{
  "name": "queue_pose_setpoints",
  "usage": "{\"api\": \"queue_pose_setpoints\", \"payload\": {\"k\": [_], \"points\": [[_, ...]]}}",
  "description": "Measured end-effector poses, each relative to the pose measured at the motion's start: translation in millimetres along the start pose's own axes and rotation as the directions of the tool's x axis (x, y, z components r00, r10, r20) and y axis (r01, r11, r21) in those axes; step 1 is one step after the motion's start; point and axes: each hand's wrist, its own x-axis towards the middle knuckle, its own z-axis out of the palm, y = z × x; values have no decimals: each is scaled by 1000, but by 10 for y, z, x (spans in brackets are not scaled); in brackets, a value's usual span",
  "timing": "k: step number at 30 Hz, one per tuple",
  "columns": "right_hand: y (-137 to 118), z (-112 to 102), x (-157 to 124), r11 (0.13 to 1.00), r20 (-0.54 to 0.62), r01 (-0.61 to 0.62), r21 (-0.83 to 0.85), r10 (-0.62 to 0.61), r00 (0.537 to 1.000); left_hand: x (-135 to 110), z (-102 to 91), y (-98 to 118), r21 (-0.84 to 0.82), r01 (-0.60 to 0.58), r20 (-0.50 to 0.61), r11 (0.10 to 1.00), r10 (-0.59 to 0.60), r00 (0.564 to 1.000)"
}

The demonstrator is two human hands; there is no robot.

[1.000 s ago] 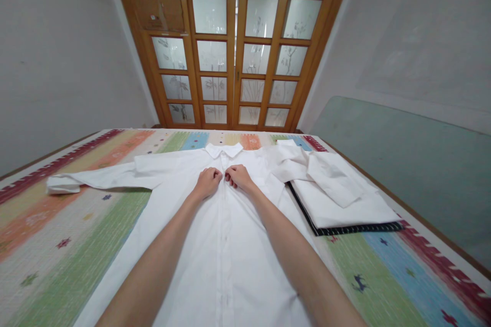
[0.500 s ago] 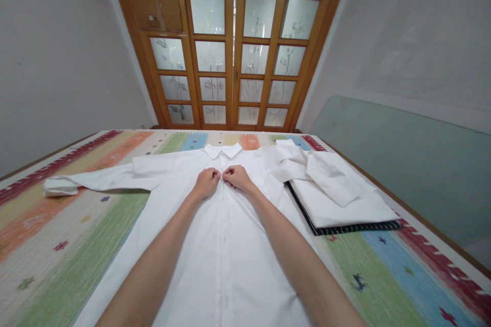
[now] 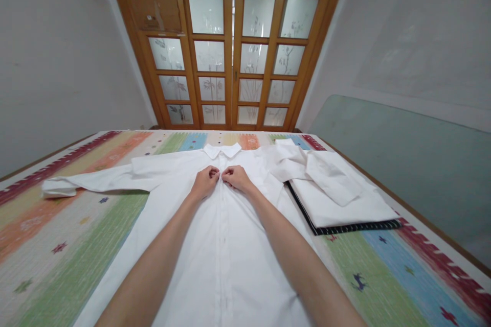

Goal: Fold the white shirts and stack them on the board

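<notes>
Your left hand [image 3: 206, 182] and right hand [image 3: 235, 178], each nearly closed, pinch a white, long-sleeved fabric shirt [image 3: 199, 250] below its collar [image 3: 221, 151]; it lies flat on striped multicoloured cloth [image 3: 88, 235], presumably keeping its front accessible.

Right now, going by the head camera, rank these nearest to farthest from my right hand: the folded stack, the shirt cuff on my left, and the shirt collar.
From your right hand:
1. Shirt collar: just beyond it, slightly left.
2. Folded stack: off to the right.
3. Shirt cuff: far left, past your left hand.
</notes>
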Motion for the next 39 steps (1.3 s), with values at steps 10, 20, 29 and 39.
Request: {"api": "queue_pose_setpoints", "payload": {"k": [10, 20, 29, 39], "points": [[-34, -11, -34, 1000, 0, -24, -4, 24, 1000, -20, -55, 78, -23, 30, -15, 999, -31, 999], [-23, 6, 21, 984, 11, -61, 167, 60, 998, 5, -15, 22, 20, 4, -16, 1000, -4, 1000], [6, 13, 40, 990, 12, -50, 129, 49, 999, 29, -6, -29, 56, 5, -35, 998, -3, 999], [9, 11, 50, 996, 6, -41, 78, 40, 999, 50, 6, -49, 76, -16, 1, 997, 16, 1000]]}}
